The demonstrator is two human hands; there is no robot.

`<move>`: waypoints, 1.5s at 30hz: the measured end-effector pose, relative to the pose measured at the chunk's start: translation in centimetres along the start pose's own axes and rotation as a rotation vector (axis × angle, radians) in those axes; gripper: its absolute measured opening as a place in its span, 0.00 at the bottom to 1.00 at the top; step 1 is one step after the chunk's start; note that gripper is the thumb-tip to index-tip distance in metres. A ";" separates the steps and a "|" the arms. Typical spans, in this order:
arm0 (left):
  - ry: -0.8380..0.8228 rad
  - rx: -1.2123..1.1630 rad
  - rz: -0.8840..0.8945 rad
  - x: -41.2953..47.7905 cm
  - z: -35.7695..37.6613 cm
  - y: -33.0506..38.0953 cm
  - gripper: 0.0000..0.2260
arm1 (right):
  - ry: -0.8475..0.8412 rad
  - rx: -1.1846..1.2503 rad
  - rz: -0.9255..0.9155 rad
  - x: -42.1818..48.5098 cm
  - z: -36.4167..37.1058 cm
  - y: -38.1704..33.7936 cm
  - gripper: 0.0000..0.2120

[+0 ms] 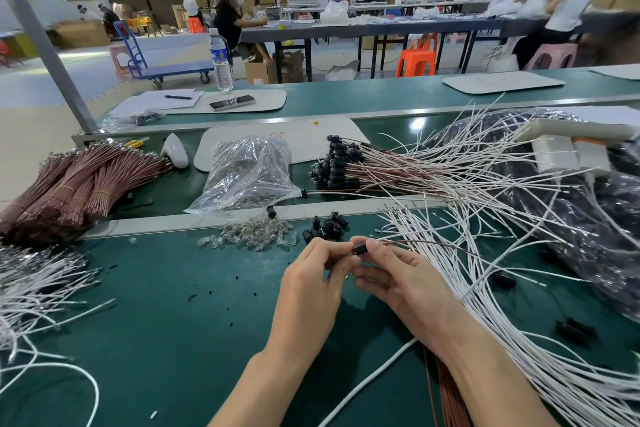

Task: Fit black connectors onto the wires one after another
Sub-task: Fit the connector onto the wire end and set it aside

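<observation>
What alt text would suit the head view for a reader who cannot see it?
The left hand and right hand pinch one black connector between them over a green bench, a brown wire trailing from it to the right. Just beyond lie loose black connectors and clear glass bulbs; white wires fan across the right side.

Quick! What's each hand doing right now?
Left hand: pinching one end of the black connector.
Right hand: pinching the same connector, with a brown wire trailing from it.

One black connector (358,249) (pinched) meets brown wire (408,242).
</observation>
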State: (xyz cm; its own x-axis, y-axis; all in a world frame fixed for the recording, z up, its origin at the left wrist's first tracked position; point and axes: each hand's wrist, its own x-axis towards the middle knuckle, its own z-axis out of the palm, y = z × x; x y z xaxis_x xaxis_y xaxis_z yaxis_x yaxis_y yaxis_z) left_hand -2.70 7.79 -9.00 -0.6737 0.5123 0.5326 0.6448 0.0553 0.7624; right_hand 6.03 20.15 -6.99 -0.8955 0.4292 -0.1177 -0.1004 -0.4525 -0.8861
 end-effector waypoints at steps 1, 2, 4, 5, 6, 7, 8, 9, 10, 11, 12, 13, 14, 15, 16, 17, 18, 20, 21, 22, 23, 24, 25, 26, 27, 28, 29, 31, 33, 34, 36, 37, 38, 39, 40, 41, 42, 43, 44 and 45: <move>0.000 -0.002 -0.006 0.0 0.0 0.0 0.09 | -0.006 -0.006 0.001 0.0 0.0 0.0 0.15; 0.000 0.002 -0.011 0.0 -0.1 0.0 0.08 | -0.012 -0.010 0.001 0.0 0.0 0.1 0.15; -0.004 0.015 -0.019 0.0 -0.1 0.0 0.07 | -0.025 -0.008 0.004 0.0 -0.1 0.1 0.15; -0.009 0.025 -0.022 0.0 -0.1 0.0 0.07 | -0.027 -0.005 0.005 0.0 -0.1 0.1 0.15; -0.014 0.039 -0.021 0.0 -0.1 0.0 0.07 | -0.022 -0.002 0.006 0.0 -0.1 0.1 0.14; -0.019 0.056 -0.016 0.1 -0.1 0.1 0.08 | -0.008 0.000 0.003 0.0 -0.1 0.1 0.14; -0.023 0.072 -0.007 0.1 -0.1 0.2 0.08 | 0.015 0.003 -0.004 0.0 0.0 0.1 0.13; -0.024 0.088 0.003 0.2 -0.1 0.3 0.08 | 0.046 0.009 -0.016 0.1 0.0 0.1 0.13; -0.019 0.105 0.007 0.2 -0.1 0.3 0.07 | 0.080 0.019 -0.031 0.2 0.0 0.1 0.11; -0.015 0.122 0.002 0.2 0.0 0.3 0.07 | 0.112 0.031 -0.048 0.3 0.0 0.1 0.10; -0.018 0.143 -0.014 0.2 0.0 0.3 0.06 | 0.136 0.037 -0.065 0.4 -0.1 0.2 0.08; -0.027 0.175 -0.038 0.2 0.0 0.3 0.07 | 0.150 0.036 -0.078 0.5 -0.1 0.2 0.08; -0.043 0.218 -0.062 0.2 0.1 0.2 0.09 | 0.159 0.031 -0.090 0.5 -0.2 0.3 0.08; -0.062 0.267 -0.081 0.2 0.1 0.1 0.11 | 0.167 0.023 -0.103 0.4 -0.1 0.3 0.08; -0.085 0.310 -0.093 0.2 0.1 0.0 0.15 | 0.178 0.007 -0.117 0.4 -0.1 0.4 0.09; -0.112 0.349 -0.098 0.3 0.1 0.0 0.18 | 0.193 -0.017 -0.131 0.4 -0.1 0.4 0.10; -0.135 0.383 -0.097 0.3 0.2 0.1 0.20 | 0.208 -0.045 -0.143 0.5 -0.1 0.5 0.10; -0.164 0.431 -0.093 0.2 0.3 0.0 0.22 | 0.219 -0.091 -0.161 0.5 -0.1 0.7 0.09; -0.170 0.432 -0.101 0.2 0.3 -0.1 0.22 | 0.214 -0.107 -0.168 0.5 0.0 0.8 0.08; -0.173 0.422 -0.118 0.2 0.3 -0.1 0.21 | 0.207 -0.120 -0.172 0.5 0.1 0.8 0.08; -0.169 0.409 -0.138 0.2 0.4 -0.2 0.21 | 0.195 -0.130 -0.174 0.5 0.1 0.8 0.09; -0.161 0.402 -0.155 0.2 0.4 -0.1 0.20 | 0.180 -0.139 -0.174 0.4 0.2 0.7 0.09; -0.148 0.403 -0.165 0.2 0.4 -0.1 0.20 | 0.164 -0.145 -0.172 0.4 0.2 0.7 0.10; -0.132 0.409 -0.169 0.2 0.4 -0.1 0.19 | 0.150 -0.150 -0.168 0.4 0.3 0.7 0.10; -0.116 0.422 -0.170 0.2 0.5 -0.1 0.18 | 0.141 -0.154 -0.163 0.4 0.3 0.8 0.09; -0.104 0.439 -0.170 0.2 0.5 -0.1 0.18 | 0.137 -0.158 -0.161 0.3 0.3 0.8 0.09; -0.096 0.453 -0.173 0.2 0.5 -0.1 0.17 | 0.139 -0.165 -0.160 0.3 0.3 0.9 0.08; -0.085 0.453 -0.183 0.2 0.6 -0.2 0.17 | 0.159 -0.177 -0.163 0.4 0.3 1.0 0.07; -0.079 0.455 -0.188 0.2 0.6 -0.3 0.17 | 0.182 -0.183 -0.165 0.5 0.2 1.0 0.06; -0.081 0.476 -0.184 0.2 0.7 -0.2 0.17 | 0.187 -0.187 -0.167 0.5 0.2 1.0 0.06; -0.089 0.531 -0.170 0.2 0.7 -0.1 0.19 | 0.178 -0.198 -0.176 0.5 0.1 1.0 0.07; -0.096 0.554 -0.168 0.3 0.7 -0.1 0.21 | 0.165 -0.202 -0.182 0.4 0.1 1.0 0.09; -0.105 0.569 -0.172 0.3 0.6 -0.1 0.23 | 0.149 -0.204 -0.186 0.4 0.1 1.0 0.12; -0.114 0.573 -0.179 0.4 0.6 -0.1 0.24 | 0.136 -0.206 -0.187 0.3 0.1 1.0 0.14; -0.124 0.574 -0.186 0.4 0.6 0.0 0.25 | 0.128 -0.204 -0.188 0.3 0.1 1.0 0.15; -0.134 0.579 -0.188 0.4 0.5 0.0 0.25 | 0.123 -0.200 -0.187 0.3 0.1 1.0 0.15; -0.146 0.592 -0.185 0.4 0.5 0.0 0.25 | 0.121 -0.192 -0.185 0.2 0.2 1.0 0.15; -0.156 0.610 -0.177 0.4 0.5 0.0 0.25 | 0.121 -0.184 -0.181 0.3 0.2 1.0 0.15; -0.164 0.624 -0.167 0.3 0.5 -0.1 0.25 | 0.123 -0.178 -0.176 0.3 0.3 0.9 0.13; -0.171 0.631 -0.159 0.3 0.5 -0.1 0.25 | 0.124 -0.177 -0.168 0.3 0.3 0.9 0.11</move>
State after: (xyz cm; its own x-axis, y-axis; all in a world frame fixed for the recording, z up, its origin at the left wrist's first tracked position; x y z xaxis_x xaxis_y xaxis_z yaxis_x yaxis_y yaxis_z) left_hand -2.79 8.36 -9.09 -0.7446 0.5825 0.3259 0.6650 0.6048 0.4383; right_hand 5.55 19.67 -7.73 -0.8117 0.5840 -0.0072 -0.1553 -0.2277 -0.9613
